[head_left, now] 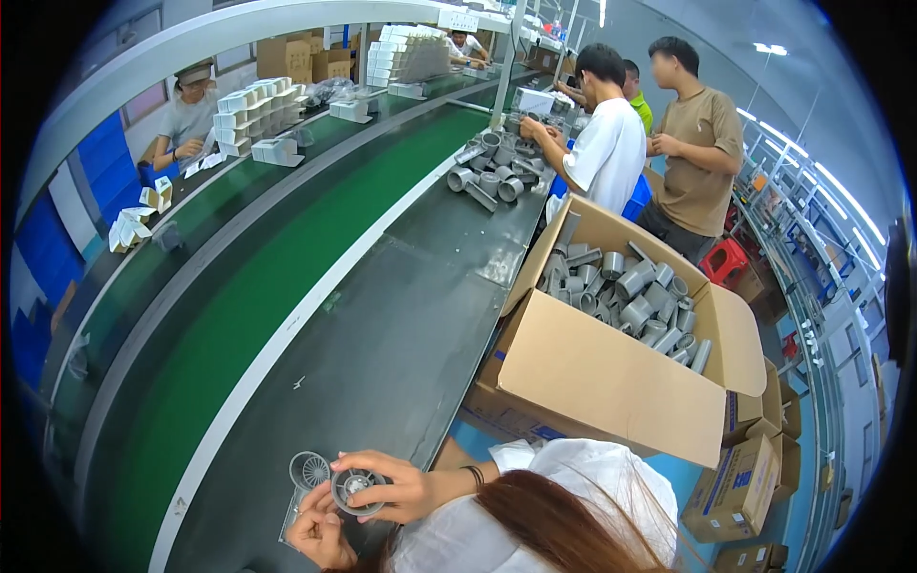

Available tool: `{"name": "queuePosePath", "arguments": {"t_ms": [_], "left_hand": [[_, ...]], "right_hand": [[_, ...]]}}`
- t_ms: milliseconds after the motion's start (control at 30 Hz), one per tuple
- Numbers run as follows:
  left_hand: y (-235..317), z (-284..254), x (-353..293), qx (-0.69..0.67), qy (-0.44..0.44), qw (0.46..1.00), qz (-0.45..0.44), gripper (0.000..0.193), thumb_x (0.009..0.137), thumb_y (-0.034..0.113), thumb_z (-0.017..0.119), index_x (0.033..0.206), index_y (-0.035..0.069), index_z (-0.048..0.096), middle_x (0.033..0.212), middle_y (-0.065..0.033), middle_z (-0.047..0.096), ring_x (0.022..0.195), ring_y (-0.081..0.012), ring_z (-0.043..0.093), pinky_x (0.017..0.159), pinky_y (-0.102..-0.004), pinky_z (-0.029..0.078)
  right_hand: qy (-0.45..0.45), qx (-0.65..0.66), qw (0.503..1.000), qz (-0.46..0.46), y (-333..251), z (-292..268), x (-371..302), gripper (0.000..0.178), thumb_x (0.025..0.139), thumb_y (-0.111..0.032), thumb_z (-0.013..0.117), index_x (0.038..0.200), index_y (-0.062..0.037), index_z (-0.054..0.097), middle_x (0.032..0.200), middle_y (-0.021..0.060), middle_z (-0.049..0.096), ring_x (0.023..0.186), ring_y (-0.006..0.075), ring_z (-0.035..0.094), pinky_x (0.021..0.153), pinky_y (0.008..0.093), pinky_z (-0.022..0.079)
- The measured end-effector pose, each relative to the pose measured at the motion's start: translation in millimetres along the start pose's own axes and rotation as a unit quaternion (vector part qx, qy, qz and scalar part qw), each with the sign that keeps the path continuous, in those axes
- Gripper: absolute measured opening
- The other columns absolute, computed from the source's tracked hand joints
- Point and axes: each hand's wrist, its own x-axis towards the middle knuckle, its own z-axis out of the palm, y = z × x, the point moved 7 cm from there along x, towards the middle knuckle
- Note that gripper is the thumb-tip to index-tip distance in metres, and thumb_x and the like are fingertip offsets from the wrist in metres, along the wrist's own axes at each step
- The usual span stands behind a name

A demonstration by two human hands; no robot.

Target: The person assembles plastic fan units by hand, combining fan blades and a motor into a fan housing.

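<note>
Presently, right hand (399, 485) closed around a grey round part (354, 484); left hand (320, 535) just beside, grip unclear

My dark workbench (382, 315) carries a heap of grey plastic fittings (491, 180) farther along and, nearer me, a small pale scrap (298, 384).

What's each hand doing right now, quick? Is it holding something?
Left hand: fingers curled; can't tell whether it's holding anything.
Right hand: closed around a round gray part.
</note>
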Motion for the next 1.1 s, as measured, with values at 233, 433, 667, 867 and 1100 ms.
{"name": "queuePosePath", "arguments": {"t_ms": [233, 433, 667, 867, 1100], "left_hand": [[4, -8, -8, 0.077, 0.031, 0.997, -0.002, 0.025, 0.083, 0.009, 0.066, 0.067, -0.002, 0.051, 0.116, -0.0325, 0.056, 0.103, -0.0369, 0.061, 0.088, -0.0471, 0.050], [12, 8, 4, 0.076, 0.027, 0.997, 0.010, 0.033, 0.086, 0.009, 0.064, 0.063, -0.004, 0.046, 0.117, -0.0300, 0.058, 0.097, -0.0301, 0.064, 0.082, -0.0375, 0.051], [27, 9, 10, 0.040, 0.043, 0.998, -0.001, 0.030, 0.085, 0.010, 0.065, 0.064, -0.006, 0.050, 0.118, -0.0323, 0.055, 0.101, -0.0351, 0.063, 0.085, -0.0415, 0.052], [28, 11, 11, 0.013, 0.020, 0.999, 0.022, 0.015, 0.083, -0.008, 0.054, 0.068, -0.008, 0.056, 0.120, -0.0294, 0.056, 0.101, -0.0292, 0.063, 0.088, -0.0406, 0.053], [26, 11, 12, 0.025, 0.021, 0.999, 0.020, 0.013, 0.082, -0.010, 0.054, 0.071, -0.009, 0.058, 0.119, -0.0290, 0.057, 0.101, -0.0281, 0.063, 0.088, -0.0394, 0.053]], "right_hand": [[-0.040, -0.020, 0.999, -0.005, 2, 8, 2, 0.038, 0.067, -0.011, 0.081, 0.097, 0.0008, 0.061, 0.127, 0.0302, 0.047, 0.114, 0.0447, 0.052, 0.098, 0.0513, 0.042], [-0.048, -0.097, 0.994, -0.033, -3, -2, 17, 0.046, 0.063, -0.022, 0.086, 0.098, -0.0035, 0.062, 0.119, 0.0251, 0.055, 0.109, 0.0407, 0.057, 0.089, 0.0455, 0.050], [-0.041, -0.020, 0.999, -0.005, 6, 10, 27, 0.046, 0.062, -0.018, 0.087, 0.097, -0.0026, 0.061, 0.118, 0.0250, 0.055, 0.106, 0.0372, 0.059, 0.094, 0.0455, 0.049], [-0.034, -0.023, 0.999, -0.015, 7, 8, 27, 0.048, 0.061, -0.019, 0.088, 0.097, -0.0039, 0.060, 0.118, 0.0244, 0.055, 0.105, 0.0356, 0.060, 0.093, 0.0458, 0.049], [-0.053, -0.020, 0.998, -0.006, 13, 8, 25, 0.051, 0.061, -0.017, 0.088, 0.101, -0.0048, 0.057, 0.123, 0.0243, 0.050, 0.108, 0.0374, 0.058, 0.091, 0.0445, 0.051]]}}
